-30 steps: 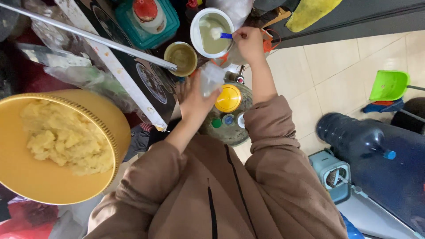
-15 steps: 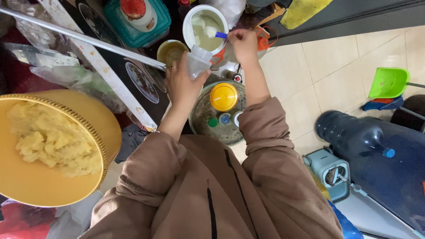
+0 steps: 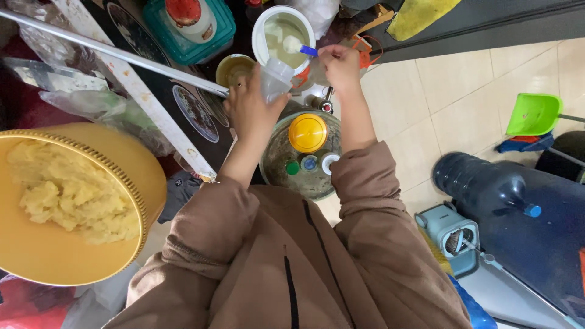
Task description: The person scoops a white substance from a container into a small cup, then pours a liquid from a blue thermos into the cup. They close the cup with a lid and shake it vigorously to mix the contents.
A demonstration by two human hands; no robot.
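Above the tiled floor (image 3: 463,91), hands grip a plastic cup (image 3: 275,78) and spoon (image 3: 300,47).

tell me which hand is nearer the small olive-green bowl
Left. The left hand holds a clear plastic cup right beside the small olive-green bowl. The right hand is farther off, holding a blue-handled spoon over the white bucket.

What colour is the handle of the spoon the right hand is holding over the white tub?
Blue. The spoon handle shows best in the head view, just left of the right hand.
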